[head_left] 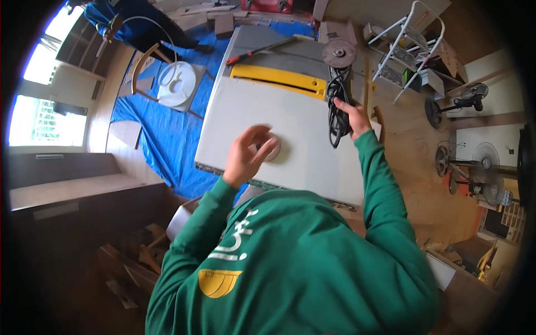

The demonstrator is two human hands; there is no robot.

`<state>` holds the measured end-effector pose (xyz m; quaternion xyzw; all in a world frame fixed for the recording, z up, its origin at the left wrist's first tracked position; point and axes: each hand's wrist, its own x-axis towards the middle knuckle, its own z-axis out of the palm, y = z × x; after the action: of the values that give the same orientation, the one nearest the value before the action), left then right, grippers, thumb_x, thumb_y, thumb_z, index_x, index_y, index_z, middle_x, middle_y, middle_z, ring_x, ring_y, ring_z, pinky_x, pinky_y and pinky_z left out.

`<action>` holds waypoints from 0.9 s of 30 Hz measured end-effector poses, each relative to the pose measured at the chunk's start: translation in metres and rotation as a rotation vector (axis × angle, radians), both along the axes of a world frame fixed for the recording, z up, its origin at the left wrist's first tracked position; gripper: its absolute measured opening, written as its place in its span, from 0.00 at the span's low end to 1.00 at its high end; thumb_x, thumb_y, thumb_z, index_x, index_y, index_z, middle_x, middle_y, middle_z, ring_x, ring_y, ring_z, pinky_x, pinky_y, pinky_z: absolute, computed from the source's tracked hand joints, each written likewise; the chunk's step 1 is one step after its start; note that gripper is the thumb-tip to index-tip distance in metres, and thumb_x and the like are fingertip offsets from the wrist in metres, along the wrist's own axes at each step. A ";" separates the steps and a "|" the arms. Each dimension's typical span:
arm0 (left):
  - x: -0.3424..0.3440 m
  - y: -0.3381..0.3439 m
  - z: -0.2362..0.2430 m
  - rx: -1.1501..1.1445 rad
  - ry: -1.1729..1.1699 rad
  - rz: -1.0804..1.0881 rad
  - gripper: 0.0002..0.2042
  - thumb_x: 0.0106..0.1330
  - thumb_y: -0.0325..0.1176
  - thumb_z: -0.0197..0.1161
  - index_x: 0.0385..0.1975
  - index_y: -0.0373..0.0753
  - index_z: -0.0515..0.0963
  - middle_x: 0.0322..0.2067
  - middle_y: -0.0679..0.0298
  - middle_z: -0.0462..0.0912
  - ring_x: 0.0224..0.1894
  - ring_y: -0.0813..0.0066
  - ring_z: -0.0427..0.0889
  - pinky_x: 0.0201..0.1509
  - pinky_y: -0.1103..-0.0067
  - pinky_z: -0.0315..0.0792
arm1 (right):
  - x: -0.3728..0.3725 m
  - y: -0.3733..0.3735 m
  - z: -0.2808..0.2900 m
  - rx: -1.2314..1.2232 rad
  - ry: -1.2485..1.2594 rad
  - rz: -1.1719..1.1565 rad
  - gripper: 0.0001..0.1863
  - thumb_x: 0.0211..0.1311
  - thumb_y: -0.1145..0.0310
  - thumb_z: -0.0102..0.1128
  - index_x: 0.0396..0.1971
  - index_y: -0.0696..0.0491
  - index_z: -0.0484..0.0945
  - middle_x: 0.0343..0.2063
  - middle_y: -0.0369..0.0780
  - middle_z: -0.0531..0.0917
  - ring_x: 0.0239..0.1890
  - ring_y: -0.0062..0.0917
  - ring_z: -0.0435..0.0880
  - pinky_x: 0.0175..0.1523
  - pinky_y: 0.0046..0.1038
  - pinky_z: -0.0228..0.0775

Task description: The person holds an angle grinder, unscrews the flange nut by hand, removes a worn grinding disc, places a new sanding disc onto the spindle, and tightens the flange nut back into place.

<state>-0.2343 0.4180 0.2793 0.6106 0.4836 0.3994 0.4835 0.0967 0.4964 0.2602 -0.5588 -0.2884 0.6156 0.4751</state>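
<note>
In my right hand (357, 119) is an angle grinder, its dark round disc (339, 53) at the far end. A black power cord (336, 106) is bundled along the tool, and my fingers close around cord and body together. My left hand (245, 153) is over the white tabletop, thumb and forefinger curved apart. A small round disc (273, 149) shows just past the thumb, partly hidden by it. Whether the fingers touch that disc is hard to tell. Both hands are above the table (312, 162).
Across the table runs a yellow slotted insert (279, 80), with a red-handled tool (259, 51) behind it. A blue tarp (184, 142) and a white round-topped stool (177, 84) are left. Another person (137, 25) stands far left. A stepladder (407, 47) and fans (486, 159) stand right.
</note>
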 end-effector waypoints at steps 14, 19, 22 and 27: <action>-0.009 0.044 -0.052 -0.357 -0.246 -0.173 0.19 0.68 0.33 0.70 0.52 0.25 0.78 0.31 0.60 0.86 0.30 0.79 0.83 0.32 0.81 0.77 | -0.170 -0.113 -0.045 -0.041 -0.080 -0.115 0.31 0.57 0.62 0.79 0.54 0.64 0.75 0.42 0.42 0.86 0.40 0.24 0.86 0.48 0.27 0.80; -0.028 0.050 -0.056 -0.314 -0.219 -0.222 0.16 0.75 0.36 0.63 0.52 0.29 0.79 0.30 0.62 0.86 0.26 0.81 0.80 0.30 0.82 0.75 | -0.191 -0.112 -0.047 0.005 -0.084 -0.129 0.29 0.60 0.62 0.77 0.54 0.64 0.75 0.42 0.42 0.86 0.40 0.24 0.86 0.48 0.26 0.80; -0.032 0.047 -0.061 -0.297 -0.130 -0.202 0.16 0.76 0.38 0.61 0.50 0.29 0.80 0.29 0.61 0.85 0.25 0.81 0.80 0.30 0.81 0.75 | -0.201 -0.114 -0.050 0.005 -0.109 -0.190 0.29 0.61 0.60 0.76 0.54 0.63 0.75 0.42 0.42 0.86 0.40 0.23 0.86 0.49 0.26 0.79; -0.031 0.039 -0.078 -0.198 -0.180 -0.092 0.17 0.77 0.40 0.58 0.50 0.29 0.81 0.29 0.58 0.85 0.27 0.77 0.80 0.32 0.78 0.75 | -0.211 -0.114 -0.050 -0.017 -0.218 -0.206 0.29 0.62 0.57 0.75 0.53 0.63 0.76 0.43 0.41 0.86 0.42 0.23 0.85 0.50 0.25 0.78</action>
<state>-0.2651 0.4574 0.2015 0.5432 0.4466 0.3806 0.6006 -0.1141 0.3826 0.2100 -0.6527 -0.2742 0.5016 0.4971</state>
